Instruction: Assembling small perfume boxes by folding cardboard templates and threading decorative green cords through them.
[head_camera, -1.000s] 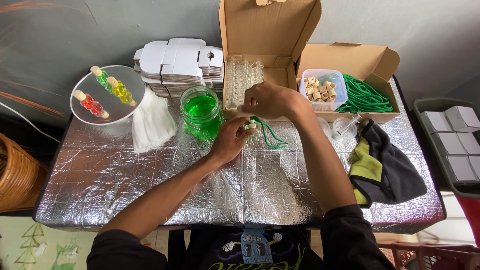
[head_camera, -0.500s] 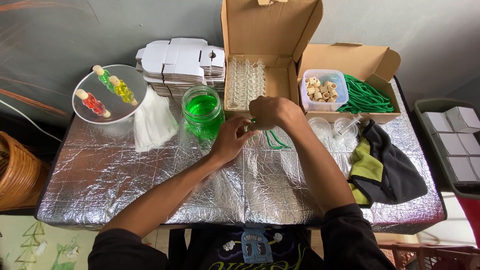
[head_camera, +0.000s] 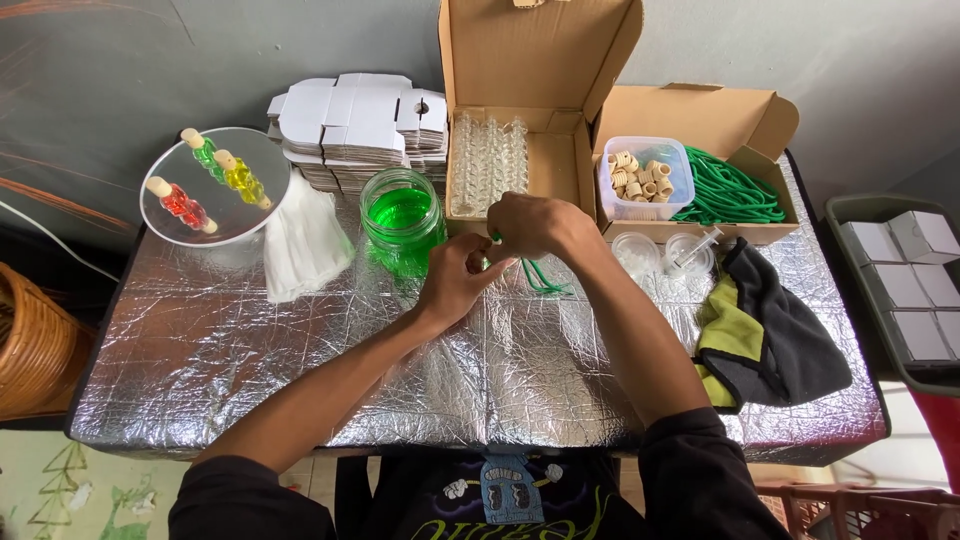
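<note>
My left hand (head_camera: 455, 282) and my right hand (head_camera: 535, 226) meet over the foil-covered table (head_camera: 250, 370), fingers pinched together on a thin green cord (head_camera: 545, 280) whose loops trail down to the right. A small object between the fingertips is mostly hidden. Just left of the hands stands a glass jar of green liquid (head_camera: 402, 220). Behind them an open cardboard box (head_camera: 560, 170) holds rows of small clear glass bottles (head_camera: 488, 160).
A second open box holds a tub of corks (head_camera: 645, 180) and a heap of green cords (head_camera: 735, 195). Flat white cartons (head_camera: 350, 125), white cloth (head_camera: 300, 245), a round plate with three coloured bottles (head_camera: 215, 185), a syringe (head_camera: 700, 245), a dark cloth (head_camera: 770, 330).
Both hands have stayed together by the jar; the right hand has shifted slightly down toward the left hand and the green cord loops have been drawn in closer.
</note>
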